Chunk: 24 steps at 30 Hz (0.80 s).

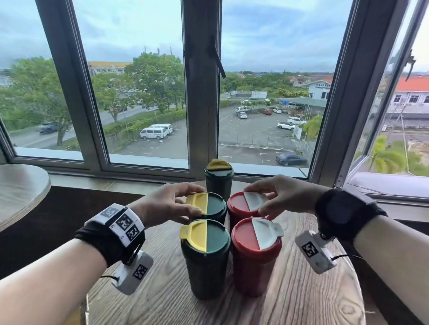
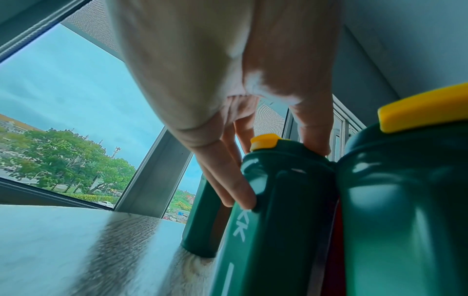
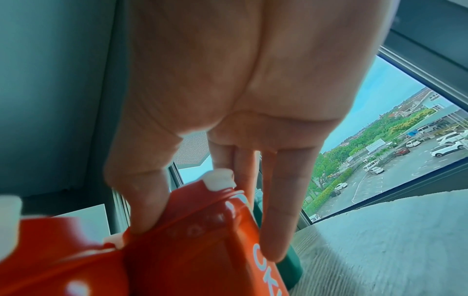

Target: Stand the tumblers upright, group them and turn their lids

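Several tumblers stand upright in a tight group on the round wooden table (image 1: pixel 300 305). Three are dark green with yellow lid flaps, two red with white flaps. My left hand (image 1: pixel 178 203) grips the lid rim of the middle green tumbler (image 1: pixel 214 205) (image 2: pixel 283 190), thumb on the near side, fingers on the far side. My right hand (image 1: pixel 271 198) grips the lid of the far red tumbler (image 1: pixel 241 204) (image 3: pixel 202 230) in the same way. The near green tumbler (image 1: pixel 206 259) and near red tumbler (image 1: pixel 254 255) stand free in front. A third green tumbler (image 1: pixel 218 177) stands behind, by the window.
A window sill (image 1: pixel 156 186) and window frame (image 1: pixel 200 86) run close behind the table. Another round table (image 1: pixel 8 195) sits at the left. An opened window pane (image 1: pixel 397 110) is at the right. Bare wood lies in front of the tumblers.
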Available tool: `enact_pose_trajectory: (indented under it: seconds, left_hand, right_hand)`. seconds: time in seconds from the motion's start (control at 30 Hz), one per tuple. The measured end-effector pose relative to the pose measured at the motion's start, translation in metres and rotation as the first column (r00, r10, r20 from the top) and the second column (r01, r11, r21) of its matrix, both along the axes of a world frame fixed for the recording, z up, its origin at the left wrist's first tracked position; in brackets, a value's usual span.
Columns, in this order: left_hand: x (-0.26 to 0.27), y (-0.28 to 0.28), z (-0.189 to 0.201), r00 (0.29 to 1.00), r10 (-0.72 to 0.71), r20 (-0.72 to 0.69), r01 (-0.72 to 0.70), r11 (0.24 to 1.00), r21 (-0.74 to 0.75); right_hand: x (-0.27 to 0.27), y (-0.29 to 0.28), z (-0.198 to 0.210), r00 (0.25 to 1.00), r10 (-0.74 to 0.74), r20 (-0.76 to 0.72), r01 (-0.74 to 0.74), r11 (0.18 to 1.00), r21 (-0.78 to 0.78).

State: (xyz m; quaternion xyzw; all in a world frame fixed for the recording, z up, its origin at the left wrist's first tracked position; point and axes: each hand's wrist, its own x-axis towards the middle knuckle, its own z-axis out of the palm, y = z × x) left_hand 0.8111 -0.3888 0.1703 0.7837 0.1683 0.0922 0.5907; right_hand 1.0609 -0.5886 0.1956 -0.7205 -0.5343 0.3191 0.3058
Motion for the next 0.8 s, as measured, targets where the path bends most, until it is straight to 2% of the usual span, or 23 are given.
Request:
enact_pose_trajectory:
  seconds: [0.3, 0.43, 0.6, 0.67, 0.73, 0.8]
  left_hand:
    - [-0.004, 0.000, -0.002, 0.999, 0.020, -0.038, -0.020, 1.000, 0.023]
    - [-0.004, -0.003, -0.002, 0.998, 0.044, -0.042, -0.041, 0.997, 0.061]
    - [-0.003, -0.005, -0.003, 0.997, 0.069, -0.038, -0.067, 0.995, 0.071]
    - [-0.003, -0.006, -0.002, 0.997, 0.069, -0.044, -0.066, 0.996, 0.065]
    - [-0.003, -0.005, -0.002, 0.997, 0.067, -0.048, -0.064, 0.996, 0.064]
    - [-0.003, -0.003, -0.003, 0.996, 0.073, -0.045, -0.069, 0.995, 0.074]
  right_hand:
    - [-0.003, 0.002, 0.003, 0.999, 0.023, 0.040, -0.020, 0.998, -0.063]
    - [-0.003, 0.003, 0.007, 0.994, 0.032, 0.106, -0.023, 0.996, -0.081]
    - [0.000, 0.006, 0.029, 0.986, 0.048, 0.158, -0.031, 0.993, -0.111]
    - [0.007, 0.015, 0.046, 0.972, 0.007, 0.234, 0.018, 0.994, -0.104]
    - [0.015, 0.032, 0.062, 0.898, -0.033, 0.439, 0.089, 0.990, -0.108]
    - [0.021, 0.056, 0.073, 0.731, -0.012, 0.683, 0.145, 0.980, -0.137]
